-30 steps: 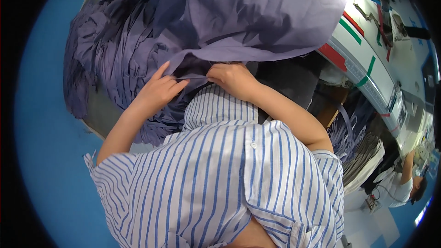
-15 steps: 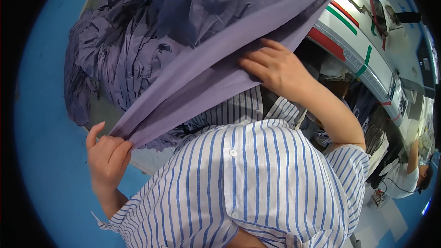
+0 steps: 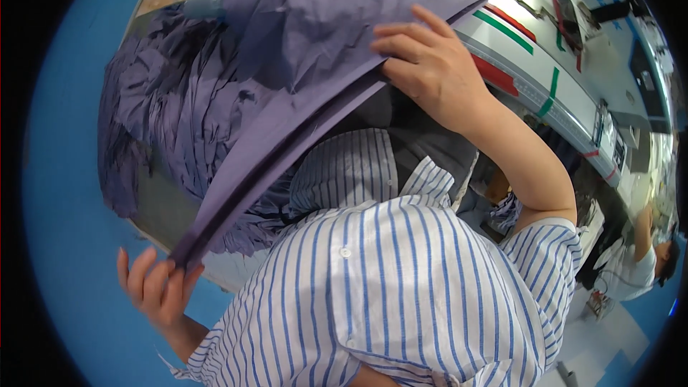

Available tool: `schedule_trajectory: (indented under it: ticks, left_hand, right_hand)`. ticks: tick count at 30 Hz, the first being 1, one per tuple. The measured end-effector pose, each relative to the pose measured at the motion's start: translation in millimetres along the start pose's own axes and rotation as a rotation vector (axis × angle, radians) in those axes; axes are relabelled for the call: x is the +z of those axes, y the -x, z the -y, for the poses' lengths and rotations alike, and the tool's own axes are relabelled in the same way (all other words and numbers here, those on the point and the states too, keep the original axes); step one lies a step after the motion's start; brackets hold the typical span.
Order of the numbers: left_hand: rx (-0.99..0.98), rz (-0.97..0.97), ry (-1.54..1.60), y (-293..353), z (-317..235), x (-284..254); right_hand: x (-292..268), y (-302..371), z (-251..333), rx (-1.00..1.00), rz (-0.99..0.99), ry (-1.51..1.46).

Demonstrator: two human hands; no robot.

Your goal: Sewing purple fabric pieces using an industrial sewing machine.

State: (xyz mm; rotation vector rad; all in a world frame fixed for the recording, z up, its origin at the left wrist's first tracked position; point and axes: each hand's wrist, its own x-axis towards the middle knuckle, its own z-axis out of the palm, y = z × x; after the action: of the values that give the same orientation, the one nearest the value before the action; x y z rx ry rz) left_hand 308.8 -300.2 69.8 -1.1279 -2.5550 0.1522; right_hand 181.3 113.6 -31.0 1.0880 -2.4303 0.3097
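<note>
A long strip of purple-grey cloth (image 3: 247,175) stretches diagonally between my hands, its folded edges lying close together. At its lower left end, my left hand (image 3: 158,288) pinches the tip, with some fingers spread. My right hand (image 3: 433,68) grips the upper edge of the cloth between thumb and forefinger, its other fingers raised over the fabric. Beyond it, the cloth continues up to a brightly lit spot on the worktable, where its far end narrows to a point. My right thumb is partly hidden.
A large crumpled heap of the same purple cloth (image 3: 168,93) lies to the left on a support. Along the right runs a white worktable edge (image 3: 537,97) with a ruler strip and red and green tape. Another person (image 3: 638,265) sits at far right.
The cloth between my hands has gone from spread and gaping to a narrower, closed fold. My right hand has moved up to its edge; my left hand has moved down and slightly left.
</note>
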Motion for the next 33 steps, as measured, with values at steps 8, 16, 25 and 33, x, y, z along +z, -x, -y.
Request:
schedule_trajectory:
  ticks: [8, 16, 25, 33]
  left_hand:
    - [-0.286, -0.396, 0.69, -87, 6, 91]
    - [-0.109, -0.088, 1.189, -419, -70, 267]
    - [-0.105, -0.34, 0.948, -560, -82, 351]
    - [-0.249, -0.121, 0.894, -577, -75, 309]
  right_hand:
    - [22, 112, 61, 0.247, 0.094, -0.227]
    - [34, 139, 61, 0.439, 0.036, -0.437]
    - [43, 146, 22, 0.486, -0.019, -0.544]
    - [39, 147, -5, 0.415, -0.002, -0.579]
